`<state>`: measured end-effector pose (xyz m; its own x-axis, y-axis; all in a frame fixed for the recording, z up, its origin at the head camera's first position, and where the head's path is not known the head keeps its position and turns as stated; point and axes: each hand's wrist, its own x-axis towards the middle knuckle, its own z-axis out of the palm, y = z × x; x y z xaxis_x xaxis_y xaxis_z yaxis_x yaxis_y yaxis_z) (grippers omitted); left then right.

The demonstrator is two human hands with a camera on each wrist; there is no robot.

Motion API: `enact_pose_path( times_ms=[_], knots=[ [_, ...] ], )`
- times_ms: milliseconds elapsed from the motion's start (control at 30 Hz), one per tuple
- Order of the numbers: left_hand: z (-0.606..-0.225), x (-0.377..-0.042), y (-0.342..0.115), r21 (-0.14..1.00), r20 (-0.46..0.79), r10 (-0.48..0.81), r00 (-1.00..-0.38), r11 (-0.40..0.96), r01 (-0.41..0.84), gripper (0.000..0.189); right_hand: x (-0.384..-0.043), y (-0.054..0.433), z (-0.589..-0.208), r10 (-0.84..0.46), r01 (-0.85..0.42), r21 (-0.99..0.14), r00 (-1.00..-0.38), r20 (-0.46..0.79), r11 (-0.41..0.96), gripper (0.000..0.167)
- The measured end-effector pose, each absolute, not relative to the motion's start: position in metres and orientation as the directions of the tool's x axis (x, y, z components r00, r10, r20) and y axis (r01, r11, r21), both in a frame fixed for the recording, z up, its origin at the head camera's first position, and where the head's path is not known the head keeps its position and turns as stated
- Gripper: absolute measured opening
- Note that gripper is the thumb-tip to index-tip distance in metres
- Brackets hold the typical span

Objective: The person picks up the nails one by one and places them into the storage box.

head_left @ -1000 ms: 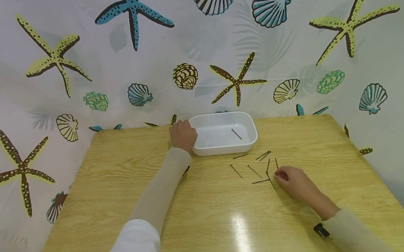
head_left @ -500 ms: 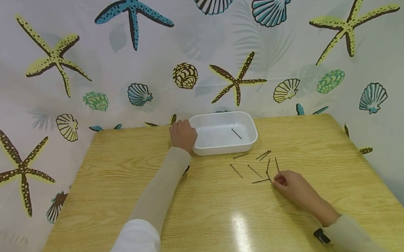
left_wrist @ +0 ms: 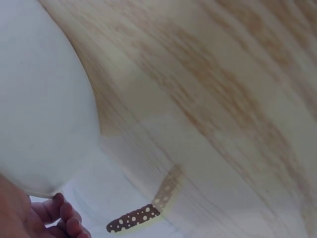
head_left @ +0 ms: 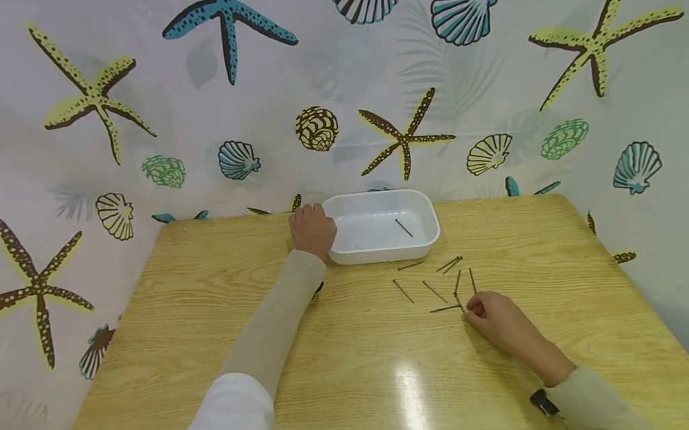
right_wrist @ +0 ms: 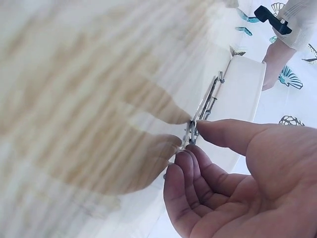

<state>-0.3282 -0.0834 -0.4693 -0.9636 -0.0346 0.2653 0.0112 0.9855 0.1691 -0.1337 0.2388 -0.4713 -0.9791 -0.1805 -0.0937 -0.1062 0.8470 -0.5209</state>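
Observation:
My left hand [head_left: 313, 231] grips the left end of a white plastic tub [head_left: 384, 255]; in the left wrist view its curled fingers [left_wrist: 67, 216] meet the tub's rim. One nail [head_left: 404, 228] lies inside the tub. Several more nails are scattered on the table in front of it, among them a single nail [head_left: 403, 291] and a crossed pair [head_left: 449, 265]. At the right of this scatter my right hand [head_left: 501, 321] pinches the near end of a nail [right_wrist: 192, 133] between thumb and fingertips, low over the tabletop. Another nail [head_left: 473, 281] points away just beyond its fingers.
The wooden table [head_left: 357, 376] has a glossy surface with a light reflection near the front. A cloth [head_left: 333, 74] printed with starfish and shells hangs behind and at both sides, close behind the tub.
My right hand has shifted slightly toward the table's front, and its fingertips now cover the near end of a nail that showed before. The left hand and tub have stayed still.

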Motion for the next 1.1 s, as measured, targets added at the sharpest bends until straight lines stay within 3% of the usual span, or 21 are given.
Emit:
enact_pose_path(
  times_ms=[333, 1100],
  knots=[
    [-0.4693, -0.3274, -0.0835, 0.173, 0.279, -0.041, -0.959, 0.985, 0.008, 0.025, -0.1383, 0.2394, -0.4758, -0.177, -0.118, -0.483, -0.981, -0.077, 0.868, 0.010],
    [-0.4713, -0.3309, -0.0845, 0.192, 0.244, -0.033, -0.969, 0.981, 0.015, 0.026, -0.1437, 0.2441, -0.4762, -0.165, -0.065, -0.465, -0.970, -0.178, 0.883, 0.010]
  ],
)
